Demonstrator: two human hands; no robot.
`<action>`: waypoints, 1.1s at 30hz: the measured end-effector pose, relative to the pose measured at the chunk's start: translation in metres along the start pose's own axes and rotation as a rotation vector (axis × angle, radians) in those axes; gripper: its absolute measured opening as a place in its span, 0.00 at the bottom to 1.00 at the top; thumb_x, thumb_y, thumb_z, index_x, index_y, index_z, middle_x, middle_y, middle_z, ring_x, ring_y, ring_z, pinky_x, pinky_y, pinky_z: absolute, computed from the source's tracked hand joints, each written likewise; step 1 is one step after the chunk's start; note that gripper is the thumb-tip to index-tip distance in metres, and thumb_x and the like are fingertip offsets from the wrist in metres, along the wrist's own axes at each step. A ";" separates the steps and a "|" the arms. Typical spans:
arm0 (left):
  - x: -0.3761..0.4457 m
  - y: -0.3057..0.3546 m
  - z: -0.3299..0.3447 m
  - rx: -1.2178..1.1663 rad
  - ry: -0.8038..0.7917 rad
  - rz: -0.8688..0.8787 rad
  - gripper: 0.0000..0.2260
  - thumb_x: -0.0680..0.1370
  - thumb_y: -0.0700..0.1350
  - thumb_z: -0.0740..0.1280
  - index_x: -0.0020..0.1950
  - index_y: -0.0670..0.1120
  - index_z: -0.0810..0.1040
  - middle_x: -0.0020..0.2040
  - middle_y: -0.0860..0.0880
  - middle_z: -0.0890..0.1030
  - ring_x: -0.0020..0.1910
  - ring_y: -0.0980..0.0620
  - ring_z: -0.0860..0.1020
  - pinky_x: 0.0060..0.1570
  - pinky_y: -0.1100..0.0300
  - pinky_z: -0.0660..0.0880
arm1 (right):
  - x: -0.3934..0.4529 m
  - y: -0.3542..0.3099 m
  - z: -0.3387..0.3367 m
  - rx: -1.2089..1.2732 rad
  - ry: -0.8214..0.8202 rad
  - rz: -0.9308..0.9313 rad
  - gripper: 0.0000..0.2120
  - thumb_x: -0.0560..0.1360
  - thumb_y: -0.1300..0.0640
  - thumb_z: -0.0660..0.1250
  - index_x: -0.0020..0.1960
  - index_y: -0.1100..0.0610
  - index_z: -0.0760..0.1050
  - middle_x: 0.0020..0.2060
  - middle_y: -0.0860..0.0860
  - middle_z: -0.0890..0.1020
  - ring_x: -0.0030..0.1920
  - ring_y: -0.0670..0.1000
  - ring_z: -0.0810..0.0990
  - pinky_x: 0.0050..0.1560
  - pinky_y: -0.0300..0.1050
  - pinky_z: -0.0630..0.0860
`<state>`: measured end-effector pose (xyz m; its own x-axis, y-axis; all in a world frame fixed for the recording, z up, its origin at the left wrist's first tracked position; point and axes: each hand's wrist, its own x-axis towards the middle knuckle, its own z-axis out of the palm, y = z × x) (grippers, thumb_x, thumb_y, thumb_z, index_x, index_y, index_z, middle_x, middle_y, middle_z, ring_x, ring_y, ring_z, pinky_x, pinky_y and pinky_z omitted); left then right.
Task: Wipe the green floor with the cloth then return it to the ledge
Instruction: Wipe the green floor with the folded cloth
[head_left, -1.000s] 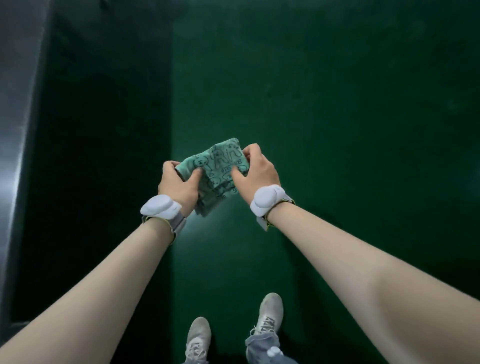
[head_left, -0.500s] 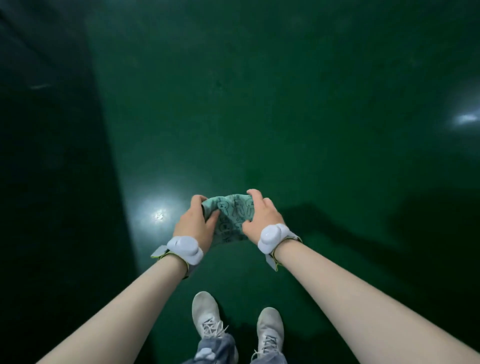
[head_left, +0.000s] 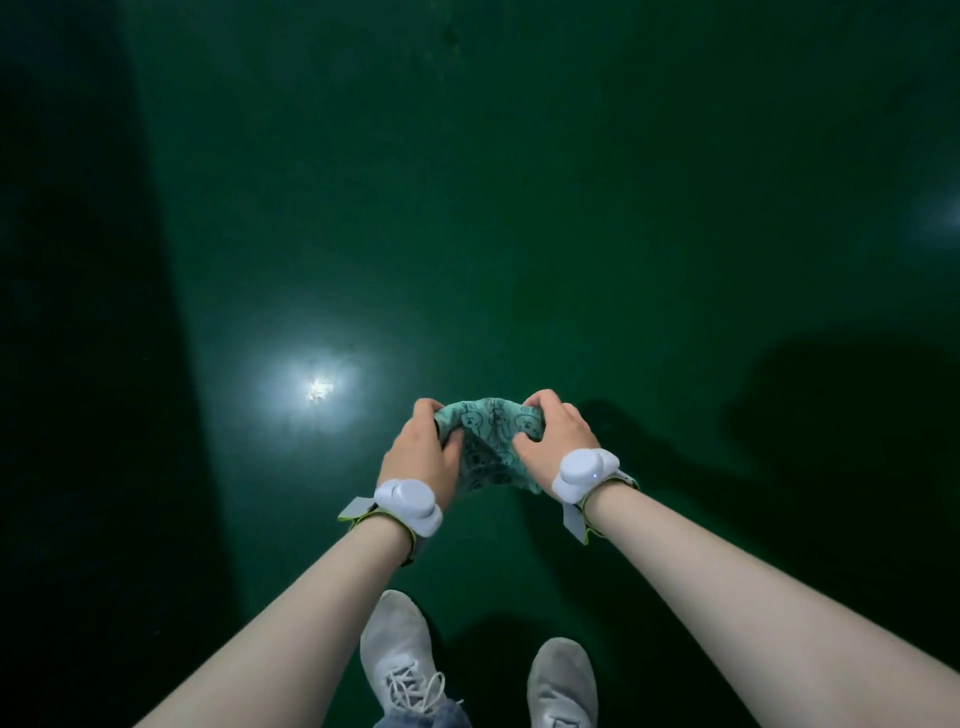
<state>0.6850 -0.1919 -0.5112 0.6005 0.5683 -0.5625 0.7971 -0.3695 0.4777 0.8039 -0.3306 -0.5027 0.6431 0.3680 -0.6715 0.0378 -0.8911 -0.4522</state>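
A teal cloth (head_left: 493, 441) with dark cartoon drawings is bunched between both hands, held above the glossy green floor (head_left: 519, 208). My left hand (head_left: 423, 457) grips its left edge and my right hand (head_left: 553, 441) grips its right edge. Both wrists carry white sensor bands. The cloth's lower corner hangs down behind my right wrist. The ledge is out of view.
My two grey-white shoes (head_left: 400, 660) stand on the floor just below the hands. A bright lamp reflection (head_left: 319, 389) lies on the floor to the left. A much darker strip (head_left: 78, 364) runs down the left side. Dark shadows fall at the right.
The view has swung right and down, so the grey metal surface at the far left has left the frame. Both hands have stayed on the cloth and dropped lower, nearer my shoes.
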 end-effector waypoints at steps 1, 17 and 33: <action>0.001 -0.001 0.007 -0.002 -0.011 -0.007 0.12 0.83 0.51 0.64 0.63 0.49 0.68 0.54 0.47 0.80 0.46 0.43 0.77 0.42 0.53 0.74 | 0.004 0.007 0.003 0.000 -0.006 0.012 0.12 0.77 0.55 0.66 0.59 0.50 0.70 0.54 0.53 0.74 0.46 0.56 0.79 0.48 0.50 0.79; 0.146 -0.025 0.166 -0.027 -0.117 0.054 0.12 0.80 0.49 0.73 0.55 0.45 0.74 0.51 0.45 0.78 0.48 0.42 0.78 0.46 0.51 0.77 | 0.179 0.162 0.050 0.163 0.106 0.061 0.11 0.73 0.57 0.77 0.46 0.52 0.74 0.47 0.54 0.79 0.43 0.55 0.79 0.38 0.45 0.74; 0.159 -0.057 0.184 -0.180 -0.004 0.216 0.10 0.78 0.51 0.74 0.50 0.51 0.74 0.47 0.53 0.76 0.45 0.56 0.75 0.42 0.65 0.70 | 0.195 0.176 0.055 0.320 0.099 0.006 0.15 0.68 0.54 0.82 0.41 0.48 0.74 0.35 0.46 0.83 0.34 0.48 0.82 0.39 0.54 0.82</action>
<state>0.7470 -0.2157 -0.7521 0.7557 0.4879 -0.4369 0.6267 -0.3451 0.6987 0.8939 -0.4010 -0.7448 0.7143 0.3216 -0.6215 -0.1983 -0.7588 -0.6205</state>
